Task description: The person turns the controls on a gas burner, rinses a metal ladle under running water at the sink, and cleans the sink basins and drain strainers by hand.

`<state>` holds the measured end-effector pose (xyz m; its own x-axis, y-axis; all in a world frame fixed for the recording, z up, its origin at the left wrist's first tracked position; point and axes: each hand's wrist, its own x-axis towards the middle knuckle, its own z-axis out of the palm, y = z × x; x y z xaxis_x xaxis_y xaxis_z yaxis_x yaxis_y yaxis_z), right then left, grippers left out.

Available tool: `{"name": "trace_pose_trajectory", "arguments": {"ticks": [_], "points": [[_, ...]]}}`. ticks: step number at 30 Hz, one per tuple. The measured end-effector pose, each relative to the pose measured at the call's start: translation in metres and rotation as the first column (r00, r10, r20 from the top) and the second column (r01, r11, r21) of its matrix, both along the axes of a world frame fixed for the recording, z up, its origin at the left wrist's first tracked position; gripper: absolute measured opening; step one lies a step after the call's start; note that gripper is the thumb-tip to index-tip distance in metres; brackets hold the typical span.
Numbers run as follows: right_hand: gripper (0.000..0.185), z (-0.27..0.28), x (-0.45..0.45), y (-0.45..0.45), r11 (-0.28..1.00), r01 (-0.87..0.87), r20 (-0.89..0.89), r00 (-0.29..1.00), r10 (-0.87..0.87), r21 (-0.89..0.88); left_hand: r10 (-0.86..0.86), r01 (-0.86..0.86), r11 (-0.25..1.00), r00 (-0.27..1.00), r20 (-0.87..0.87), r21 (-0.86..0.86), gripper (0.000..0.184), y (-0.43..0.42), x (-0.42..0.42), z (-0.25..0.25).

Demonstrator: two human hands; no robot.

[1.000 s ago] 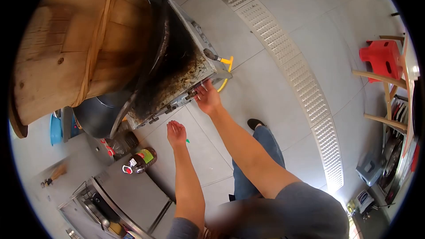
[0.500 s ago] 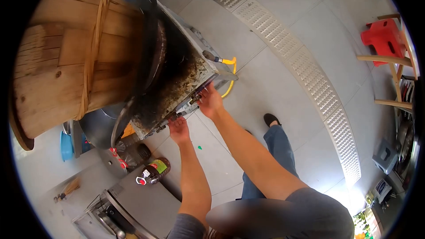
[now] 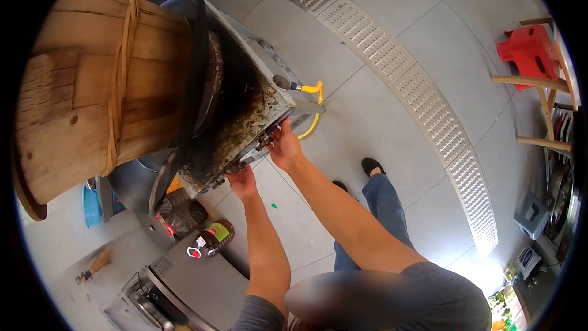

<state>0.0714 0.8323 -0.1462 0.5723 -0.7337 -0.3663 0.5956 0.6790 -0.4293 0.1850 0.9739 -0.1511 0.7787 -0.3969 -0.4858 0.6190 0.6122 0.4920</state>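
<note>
A grimy metal gas stove [image 3: 248, 113] with a row of valve knobs along its front edge stands before me. My left hand [image 3: 242, 182] has its fingers curled at a stove knob [image 3: 236, 168] toward the left end. Further right along the same edge, my right hand [image 3: 285, 147] is curled around another knob [image 3: 264, 141], its fingertips touching the stove's front rim. Both hands partly cover what they grip. On the stove rests a dark wok [image 3: 195, 43], with a large wooden steamer barrel [image 3: 92, 86] bound by a woven band above it.
A yellow gas hose [image 3: 317, 119] with a black-handled valve hangs off the stove's right corner. Large oil bottles [image 3: 215, 237] stand at lower left beside a grey appliance [image 3: 208, 276]. A metal drain grate [image 3: 422, 104] crosses the tiled floor. A red stool [image 3: 530, 52] is at far right.
The whole view has shifted slightly, with stove, barrel and hands a little further left. Both hands stay at the knobs on the stove's front edge.
</note>
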Motion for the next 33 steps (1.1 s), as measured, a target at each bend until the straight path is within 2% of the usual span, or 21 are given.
{"name": "trace_pose_trajectory", "arguments": {"ticks": [1,3,6,9,10,11,13,14,16,20,22,24,26,30,32,33], "points": [[0.040,0.000,0.000,0.000,1.000,0.002,0.002,1.000,-0.002,0.021,0.001,-0.001,1.000,1.000,0.030,-0.021,0.029,0.003,0.003,-0.005],[0.041,0.049,-0.019,-0.016,0.933,-0.061,0.084,0.996,0.033,0.356,0.000,0.006,0.998,0.996,0.088,-0.068,0.031,0.008,0.013,-0.024],[0.043,0.054,-0.017,-0.017,0.900,0.006,0.062,0.997,-0.037,0.436,0.038,-0.017,0.989,0.990,0.135,-0.148,0.030,-0.008,-0.002,-0.008],[0.045,0.062,-0.020,-0.018,0.911,-0.008,0.063,0.998,-0.020,0.412,0.036,-0.016,0.974,0.996,0.083,-0.228,0.029,-0.003,0.001,-0.011],[0.045,0.061,-0.019,-0.018,0.906,-0.011,0.082,0.996,-0.026,0.424,-0.050,-0.136,0.830,0.948,-0.314,-0.542,0.029,0.010,0.015,-0.023],[0.045,0.060,-0.018,-0.017,0.901,-0.014,0.100,0.994,-0.033,0.433,-0.262,-0.365,0.599,0.751,-0.605,-0.713,0.030,0.030,0.039,-0.044],[0.046,0.060,-0.019,-0.018,0.894,-0.017,0.109,0.993,-0.035,0.448,-0.335,-0.491,0.510,0.642,-0.689,-0.706,0.031,0.034,0.040,-0.044],[0.046,0.062,-0.020,-0.019,0.892,-0.020,0.103,0.994,-0.030,0.452,-0.142,-0.358,0.669,0.799,-0.584,-0.652,0.033,0.021,0.024,-0.027],[0.045,0.065,-0.019,-0.020,0.887,-0.018,0.088,0.996,-0.026,0.462,0.039,-0.189,0.850,0.954,-0.298,-0.491,0.035,0.010,0.012,-0.012],[0.044,0.061,-0.014,-0.022,0.879,-0.008,0.094,0.995,-0.042,0.476,0.025,0.009,0.970,0.991,0.133,-0.245,0.038,0.000,0.010,-0.017],[0.044,0.054,-0.015,-0.021,0.877,-0.009,0.080,0.996,-0.033,0.480,-0.008,0.048,0.975,0.983,0.181,-0.215,0.039,-0.002,0.006,-0.019],[0.044,0.050,-0.012,-0.019,0.874,-0.014,0.038,0.999,-0.005,0.485,-0.028,0.052,0.950,0.996,0.081,-0.307,0.038,-0.002,0.006,-0.013],[0.044,0.054,-0.012,-0.020,0.877,-0.025,0.021,1.000,0.017,0.480,0.002,0.027,0.957,0.995,0.102,-0.289,0.037,0.001,0.012,-0.022],[0.045,0.067,-0.014,-0.022,0.879,-0.004,0.020,1.000,-0.007,0.476,-0.002,0.005,0.985,1.000,0.021,-0.172,0.036,0.011,0.020,-0.024],[0.046,0.060,-0.011,-0.021,0.888,-0.022,0.031,0.999,0.009,0.460,0.042,-0.031,0.978,0.998,0.049,-0.207,0.035,0.009,0.020,-0.031],[0.046,0.056,-0.010,-0.021,0.892,-0.031,0.034,0.999,0.018,0.451,0.029,-0.010,0.995,0.981,0.193,-0.099,0.035,0.008,0.020,-0.034]]}}
